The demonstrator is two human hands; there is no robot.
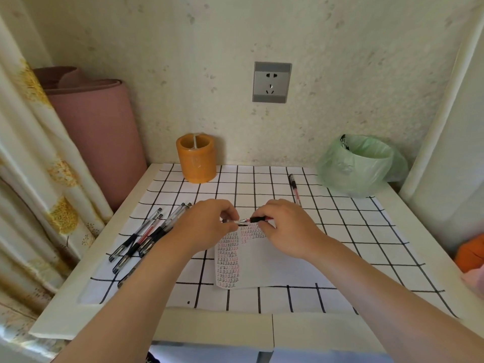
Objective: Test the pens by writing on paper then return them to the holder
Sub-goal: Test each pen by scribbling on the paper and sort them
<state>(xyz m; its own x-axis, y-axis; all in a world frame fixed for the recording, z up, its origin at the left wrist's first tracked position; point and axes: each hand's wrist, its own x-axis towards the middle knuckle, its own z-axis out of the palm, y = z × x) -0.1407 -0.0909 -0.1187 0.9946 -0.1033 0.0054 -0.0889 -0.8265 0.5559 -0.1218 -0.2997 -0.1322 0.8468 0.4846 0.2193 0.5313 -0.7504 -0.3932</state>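
Bare cloth (243, 184) ahead of my grip up to the holder (197, 158), heap of pens (146, 237) beside my left hand (207, 224), lone pen (294, 188) just beyond my right hand (285, 226), bagged bin (358, 166) farther right.

Your table (222, 328) wears a checked cloth (353, 231). At the wall you have a socket (271, 82), a green-bagged bin (358, 166) on the right, and a pink roll (99, 132) beside a curtain (31, 153) on the left.
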